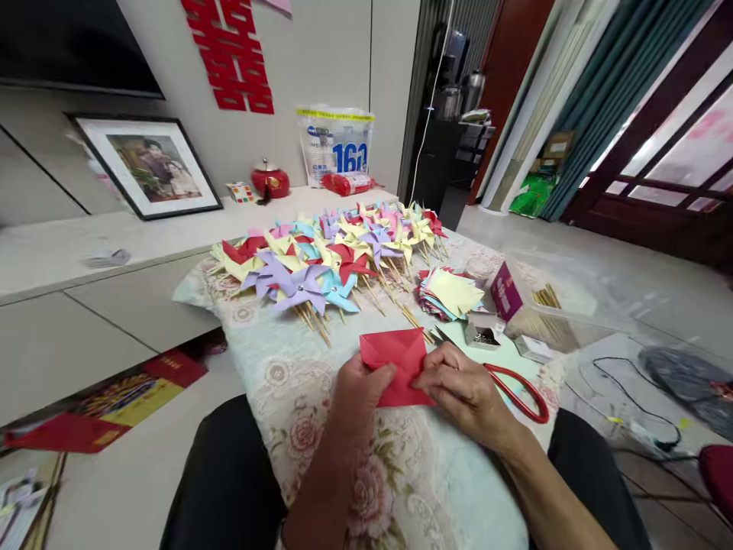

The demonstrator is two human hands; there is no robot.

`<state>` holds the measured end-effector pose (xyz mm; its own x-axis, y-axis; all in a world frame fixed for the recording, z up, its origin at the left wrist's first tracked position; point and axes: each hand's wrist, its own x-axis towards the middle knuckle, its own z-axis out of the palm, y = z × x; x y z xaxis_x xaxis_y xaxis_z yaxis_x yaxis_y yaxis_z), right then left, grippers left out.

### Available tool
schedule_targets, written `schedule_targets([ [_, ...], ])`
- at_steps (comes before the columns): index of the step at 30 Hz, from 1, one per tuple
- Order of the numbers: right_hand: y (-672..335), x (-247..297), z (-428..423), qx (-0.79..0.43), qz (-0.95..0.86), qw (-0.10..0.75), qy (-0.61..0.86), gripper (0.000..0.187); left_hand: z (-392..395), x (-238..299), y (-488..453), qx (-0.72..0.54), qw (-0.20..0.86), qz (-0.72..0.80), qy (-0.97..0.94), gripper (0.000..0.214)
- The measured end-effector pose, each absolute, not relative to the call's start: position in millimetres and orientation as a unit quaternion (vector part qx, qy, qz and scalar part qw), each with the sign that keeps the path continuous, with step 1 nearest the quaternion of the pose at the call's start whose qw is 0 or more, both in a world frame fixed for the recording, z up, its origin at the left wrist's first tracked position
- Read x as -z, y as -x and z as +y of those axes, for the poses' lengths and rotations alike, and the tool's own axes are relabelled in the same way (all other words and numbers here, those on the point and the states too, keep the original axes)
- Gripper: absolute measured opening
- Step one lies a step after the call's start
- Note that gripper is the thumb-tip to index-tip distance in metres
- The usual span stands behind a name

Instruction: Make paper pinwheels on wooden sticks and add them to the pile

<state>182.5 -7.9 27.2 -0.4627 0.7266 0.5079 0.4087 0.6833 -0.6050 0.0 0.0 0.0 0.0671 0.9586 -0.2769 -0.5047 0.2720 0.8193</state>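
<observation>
A red paper square (395, 349) with crease lines is held just above the floral tablecloth. My left hand (360, 386) grips its left side, thumb on top and fingers beneath. At the lower right edge, the fingertips of my right hand (461, 386) pinch the paper. Red-handled scissors (524, 397) lie beside my right hand, their blades partly hidden behind it. Just beyond stands a small open box (485, 330) of tiny metal fasteners. A stack of cut coloured paper (450, 292) sits behind the red square, cream sheet uppermost.
Many finished paper pinwheels (303, 286) on sticks cover the table's far side. A clear plastic bin (564, 290) with sticks stands at the right, near a small white box (534, 349). A cabinet ledge (143, 244) runs along the left, holding a framed picture (152, 164).
</observation>
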Motion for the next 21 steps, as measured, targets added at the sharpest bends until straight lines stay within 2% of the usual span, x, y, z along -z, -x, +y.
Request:
schedule_targets([
  [11,-180,-36,-13,-0.267,-0.813,0.37,0.36,0.008,2,-2,-5,-0.533,0.653,0.457,-0.284,0.03],
  [21,-171,-35,-15,-0.315,-0.771,0.356,0.423,0.013,3,-9,-10,-0.511,0.628,0.48,-0.338,0.02],
])
